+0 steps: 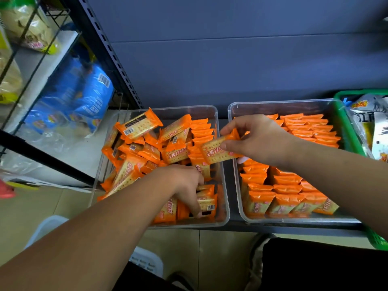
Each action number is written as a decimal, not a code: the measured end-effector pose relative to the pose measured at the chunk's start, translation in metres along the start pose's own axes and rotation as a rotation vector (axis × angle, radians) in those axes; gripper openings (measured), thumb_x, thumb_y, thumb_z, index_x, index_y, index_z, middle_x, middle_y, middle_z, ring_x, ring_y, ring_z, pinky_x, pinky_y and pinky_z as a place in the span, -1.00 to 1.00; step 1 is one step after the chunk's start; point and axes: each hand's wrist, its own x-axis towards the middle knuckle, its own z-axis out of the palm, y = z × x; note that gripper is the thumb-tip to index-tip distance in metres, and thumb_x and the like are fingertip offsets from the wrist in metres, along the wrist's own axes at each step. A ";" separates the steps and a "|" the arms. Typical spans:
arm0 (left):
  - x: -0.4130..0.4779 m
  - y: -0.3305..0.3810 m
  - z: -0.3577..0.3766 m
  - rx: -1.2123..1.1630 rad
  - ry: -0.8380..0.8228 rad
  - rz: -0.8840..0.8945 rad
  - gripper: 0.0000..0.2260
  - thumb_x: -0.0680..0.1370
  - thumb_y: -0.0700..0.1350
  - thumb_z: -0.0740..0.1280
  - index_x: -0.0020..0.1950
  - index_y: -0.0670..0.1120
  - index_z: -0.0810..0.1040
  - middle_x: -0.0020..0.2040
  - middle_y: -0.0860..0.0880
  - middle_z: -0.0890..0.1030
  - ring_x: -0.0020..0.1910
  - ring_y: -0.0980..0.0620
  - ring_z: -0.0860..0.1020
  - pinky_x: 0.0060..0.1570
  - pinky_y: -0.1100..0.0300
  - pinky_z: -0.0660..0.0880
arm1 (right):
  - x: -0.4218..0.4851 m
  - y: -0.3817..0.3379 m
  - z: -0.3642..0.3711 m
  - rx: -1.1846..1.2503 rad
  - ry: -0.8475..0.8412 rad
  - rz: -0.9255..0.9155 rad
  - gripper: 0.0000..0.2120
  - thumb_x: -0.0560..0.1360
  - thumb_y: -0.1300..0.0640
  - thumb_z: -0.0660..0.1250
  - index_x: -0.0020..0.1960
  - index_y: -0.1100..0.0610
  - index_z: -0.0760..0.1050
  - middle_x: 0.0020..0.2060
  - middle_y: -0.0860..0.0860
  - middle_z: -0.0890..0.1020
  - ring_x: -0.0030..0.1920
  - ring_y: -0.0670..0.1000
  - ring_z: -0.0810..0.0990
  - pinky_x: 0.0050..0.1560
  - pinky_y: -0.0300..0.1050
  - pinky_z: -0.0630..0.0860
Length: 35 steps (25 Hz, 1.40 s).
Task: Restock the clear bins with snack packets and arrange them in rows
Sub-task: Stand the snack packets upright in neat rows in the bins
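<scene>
Shining orange cracker packet (216, 152) (crimped ends)

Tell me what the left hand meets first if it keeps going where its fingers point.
The standing packets at the left bin's near end; the left hand's fingers seem to touch them, though depth is unclear.
</scene>
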 end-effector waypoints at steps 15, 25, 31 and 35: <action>-0.069 -0.031 0.004 -0.317 0.582 -0.043 -0.14 0.37 0.14 0.61 0.58 0.07 0.29 0.35 0.06 0.54 0.25 -0.02 0.55 0.20 0.03 0.57 | 0.018 -0.029 0.007 -0.125 0.253 -0.130 -0.73 0.45 0.24 0.47 0.08 -0.05 0.63 -0.08 -0.07 0.70 -0.08 -0.06 0.69 -0.20 -0.22 0.61; -0.061 -0.056 0.003 -0.716 0.796 -0.158 -0.34 0.33 0.06 0.65 0.34 0.06 0.44 0.15 0.09 0.61 0.16 -0.02 0.61 0.19 -0.03 0.59 | 0.027 -0.007 0.060 -0.694 -0.049 -0.183 -0.67 0.54 0.04 0.44 0.28 -0.17 0.56 0.19 -0.06 0.63 0.19 0.03 0.60 0.17 0.03 0.62; -0.058 -0.079 0.004 -1.014 0.751 -0.101 -0.12 0.08 0.23 0.66 0.36 0.09 0.51 0.14 0.10 0.69 0.07 0.06 0.69 0.09 -0.03 0.68 | 0.045 -0.007 0.085 -1.179 -0.094 -0.244 -0.71 0.61 -0.04 0.37 0.31 -0.21 0.48 0.16 -0.08 0.61 0.31 0.06 0.41 0.33 0.15 0.22; -0.057 -0.082 0.001 -0.986 0.858 -0.147 -0.37 0.23 0.14 0.69 0.23 0.14 0.53 0.07 0.13 0.69 0.04 0.07 0.69 0.09 -0.06 0.66 | 0.049 -0.009 0.092 -1.239 -0.093 -0.225 -0.75 0.58 0.01 0.35 0.25 -0.13 0.46 0.11 -0.09 0.61 0.27 0.07 0.44 0.34 0.21 0.17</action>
